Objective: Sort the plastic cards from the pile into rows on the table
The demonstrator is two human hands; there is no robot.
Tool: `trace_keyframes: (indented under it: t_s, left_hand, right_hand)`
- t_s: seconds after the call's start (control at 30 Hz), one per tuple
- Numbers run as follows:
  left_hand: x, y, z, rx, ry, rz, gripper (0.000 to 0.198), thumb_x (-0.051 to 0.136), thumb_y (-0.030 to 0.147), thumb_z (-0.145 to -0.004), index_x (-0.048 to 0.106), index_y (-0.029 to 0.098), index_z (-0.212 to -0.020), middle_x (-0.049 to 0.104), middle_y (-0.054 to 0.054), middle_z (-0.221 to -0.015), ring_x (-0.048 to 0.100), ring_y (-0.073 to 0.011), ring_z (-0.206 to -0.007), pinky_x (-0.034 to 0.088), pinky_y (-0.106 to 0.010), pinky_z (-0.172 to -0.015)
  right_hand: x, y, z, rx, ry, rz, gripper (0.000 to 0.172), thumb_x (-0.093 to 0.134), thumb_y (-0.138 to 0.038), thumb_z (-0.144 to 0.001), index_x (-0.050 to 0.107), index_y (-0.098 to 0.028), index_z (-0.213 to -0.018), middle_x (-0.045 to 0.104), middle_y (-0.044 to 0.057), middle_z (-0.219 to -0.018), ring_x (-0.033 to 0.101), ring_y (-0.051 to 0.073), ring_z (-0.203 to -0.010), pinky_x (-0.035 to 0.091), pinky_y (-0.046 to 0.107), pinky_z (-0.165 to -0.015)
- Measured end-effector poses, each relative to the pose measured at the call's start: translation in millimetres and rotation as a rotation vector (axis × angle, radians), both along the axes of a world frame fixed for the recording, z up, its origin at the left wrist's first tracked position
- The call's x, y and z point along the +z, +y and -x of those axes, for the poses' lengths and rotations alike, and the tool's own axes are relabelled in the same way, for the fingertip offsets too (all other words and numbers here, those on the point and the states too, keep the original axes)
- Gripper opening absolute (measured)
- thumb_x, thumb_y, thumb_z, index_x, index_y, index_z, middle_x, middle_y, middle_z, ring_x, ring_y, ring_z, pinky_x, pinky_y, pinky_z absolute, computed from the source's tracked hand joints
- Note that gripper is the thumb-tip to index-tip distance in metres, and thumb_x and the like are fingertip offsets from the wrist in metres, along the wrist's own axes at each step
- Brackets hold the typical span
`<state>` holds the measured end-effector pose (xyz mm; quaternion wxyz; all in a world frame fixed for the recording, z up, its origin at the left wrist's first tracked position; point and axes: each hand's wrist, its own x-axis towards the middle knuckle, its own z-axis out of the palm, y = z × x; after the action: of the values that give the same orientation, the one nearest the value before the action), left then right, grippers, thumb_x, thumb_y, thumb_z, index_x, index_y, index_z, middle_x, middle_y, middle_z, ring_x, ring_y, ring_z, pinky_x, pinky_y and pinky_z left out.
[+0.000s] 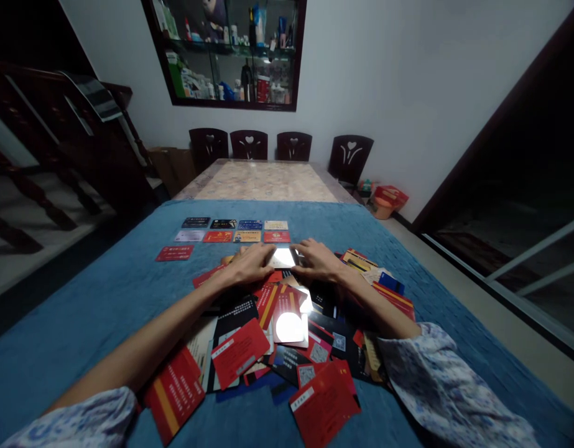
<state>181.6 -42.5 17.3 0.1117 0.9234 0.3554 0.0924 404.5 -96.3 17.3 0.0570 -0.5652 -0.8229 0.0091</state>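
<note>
Between my two hands is a card that shines with glare, so its print cannot be read. My left hand grips its left edge between thumb and fingers. At the opposite edge my right hand pinches it the same way. Below and around both hands spreads a loose pile of overlapping cards, among them a red card, a red card with a white strip and a black card. Light glares off a card in the middle of the pile.
Several cards lie in neat rows beyond my left hand, including a purple-white card and a red card. A blue cloth covers the near table. Past it are a marble-patterned tabletop, dark chairs and a wall cabinet.
</note>
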Motion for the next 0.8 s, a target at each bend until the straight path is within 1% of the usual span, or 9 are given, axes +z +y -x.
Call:
trace_keyframes:
  t_s: [0.13,0.23,0.4,0.57,0.7,0.8]
  left_hand:
    - [5.0,4,-2,0.018,0.079,-0.02,0.037,0.057,0.03,-0.086,0.06,0.022,-0.122,0.063,-0.011,-0.112,0.055,-0.0311,-0.112,0.041,-0.047,-0.096]
    - [10.2,11,-4,0.028,0.108,-0.05,0.037,0.059,0.033,-0.086,0.06,0.022,-0.121,0.058,-0.011,-0.115,0.051,-0.0326,-0.115,0.039,-0.048,-0.096]
    - [23.9,21,-10,0.023,0.153,-0.099,0.039,0.059,0.033,-0.084,0.06,0.024,-0.122,0.055,-0.011,-0.119,0.047,-0.0337,-0.116,0.038,-0.049,-0.095]
    - [33.9,35,-17,0.014,0.153,-0.151,0.027,0.056,0.03,-0.086,0.065,0.02,-0.109,0.057,-0.013,-0.117,0.046,-0.0351,-0.114,0.036,-0.053,-0.094]
    - [35.4,55,-21,0.024,0.148,-0.151,0.017,0.063,0.03,-0.081,0.065,0.019,-0.094,0.059,-0.013,-0.113,0.045,-0.0354,-0.114,0.035,-0.053,-0.094]
    - [35.3,70,-24,0.042,0.145,-0.166,0.013,0.063,0.027,-0.081,0.064,0.018,-0.09,0.06,-0.013,-0.114,0.044,-0.0354,-0.115,0.034,-0.054,-0.094]
  right_hand:
    - [8.0,3,-1,0.016,-0.034,0.014,0.052,0.062,-0.047,-0.09,0.058,-0.017,-0.132,0.063,0.015,-0.119,0.054,0.028,-0.107,0.042,0.036,-0.082]
    - [16.3,7,-1,0.005,-0.061,-0.003,0.048,0.063,-0.05,-0.088,0.062,-0.019,-0.126,0.062,0.014,-0.115,0.053,0.029,-0.107,0.042,0.036,-0.081]
    - [29.6,21,-4,0.009,-0.089,-0.032,0.04,0.065,-0.048,-0.088,0.065,-0.02,-0.116,0.059,0.014,-0.117,0.05,0.028,-0.108,0.042,0.034,-0.079]
    - [36.6,42,-9,0.039,-0.093,-0.031,0.034,0.068,-0.044,-0.085,0.067,-0.021,-0.11,0.059,0.013,-0.115,0.05,0.028,-0.107,0.041,0.032,-0.078]
    - [38.8,61,-13,0.041,-0.082,-0.03,0.029,0.07,-0.037,-0.083,0.067,-0.02,-0.106,0.059,0.012,-0.113,0.051,0.028,-0.106,0.042,0.033,-0.079]
    - [38.8,77,-15,0.042,-0.075,-0.012,0.024,0.069,-0.034,-0.083,0.069,-0.019,-0.103,0.059,0.012,-0.111,0.052,0.028,-0.107,0.043,0.033,-0.083]
